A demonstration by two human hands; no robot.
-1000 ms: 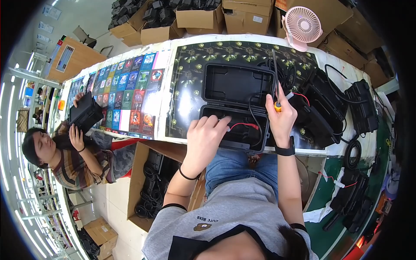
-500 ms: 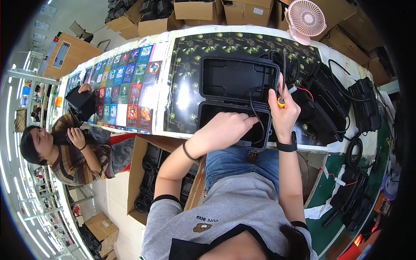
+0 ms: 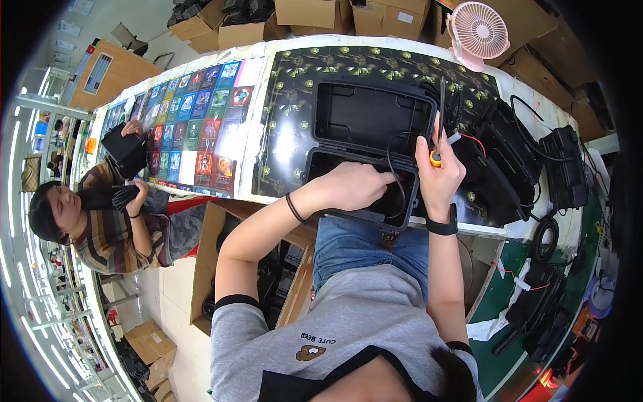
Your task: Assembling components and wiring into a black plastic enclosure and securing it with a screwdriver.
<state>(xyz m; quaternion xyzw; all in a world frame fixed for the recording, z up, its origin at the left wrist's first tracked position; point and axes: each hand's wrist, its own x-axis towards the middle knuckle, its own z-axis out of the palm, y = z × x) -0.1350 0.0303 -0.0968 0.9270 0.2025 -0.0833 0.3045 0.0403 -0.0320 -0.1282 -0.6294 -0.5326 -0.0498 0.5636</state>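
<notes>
case [image 3: 368, 127] open, rectangular, black; screwdriver [image 3: 436, 159] long, slender

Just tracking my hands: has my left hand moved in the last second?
Yes: your left hand has moved right across the open box, toward its right wall.

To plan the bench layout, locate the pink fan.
In the head view, the pink fan stands right of centre at the far edge of the table, beyond the wearer's right hand.

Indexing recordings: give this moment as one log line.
left hand: over open black hinged case | right hand: holding yellow-handled screwdriver | beyond: pink fan
</notes>
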